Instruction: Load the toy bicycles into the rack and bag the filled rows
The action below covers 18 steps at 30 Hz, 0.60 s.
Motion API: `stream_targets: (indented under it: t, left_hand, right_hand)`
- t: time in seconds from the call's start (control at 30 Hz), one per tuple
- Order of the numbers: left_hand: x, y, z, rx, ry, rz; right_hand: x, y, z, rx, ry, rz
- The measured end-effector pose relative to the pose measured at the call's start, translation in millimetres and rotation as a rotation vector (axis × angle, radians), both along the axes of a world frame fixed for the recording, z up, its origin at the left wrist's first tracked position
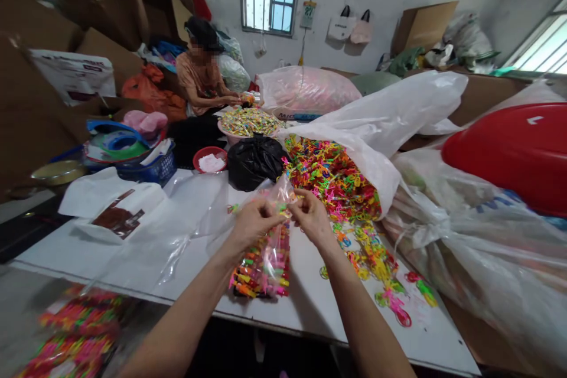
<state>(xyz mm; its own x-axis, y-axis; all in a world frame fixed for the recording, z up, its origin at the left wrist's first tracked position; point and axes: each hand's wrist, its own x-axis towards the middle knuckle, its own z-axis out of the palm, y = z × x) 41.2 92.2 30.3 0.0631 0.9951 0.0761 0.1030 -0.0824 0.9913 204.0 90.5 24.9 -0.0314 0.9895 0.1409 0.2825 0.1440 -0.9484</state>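
A clear plastic bag (266, 260) packed with small colourful plastic pieces stands at the table's front edge. My left hand (254, 221) pinches the upper part of the bag from the left. On the opposite side, the fingers of my right hand (311, 217) are closed on the bag's top near its mouth. Just beyond my hands, many bright plastic pieces (332, 180) spill from a large white sack (376, 171) onto the tabletop. A few loose pieces (390, 295) lie to the right of my right forearm.
A black plastic bag (257, 162), a red bowl (209, 159) of white material and a blue basket (153, 168) stand behind. Flat clear bags (186, 236) cover the table's left. Filled packs (80, 319) lie on the floor. Another person (204, 77) sits by a heaped basin (250, 123).
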Motion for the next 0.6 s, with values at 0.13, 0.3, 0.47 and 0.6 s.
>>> stream_targets:
  t: [0.13,0.3,0.47,0.6]
  left_hand:
    - [-25,7,12.3,0.125,0.505,0.128]
    - [-3,4,21.0,0.226,0.746,0.022]
    - [17,-22,11.6,0.296,0.827,-0.047]
    - [-28,-15,6.1,0.147,0.870,0.112]
  right_hand:
    - [18,-7,-1.5,0.221,-0.386,-0.184]
    - [-10,-24,32.2,0.708,-0.904,-0.198]
    - [-18,-3,35.1,0.770,-1.174,-0.020]
    - [-15,8,50.8,0.882,-1.156,-0.126]
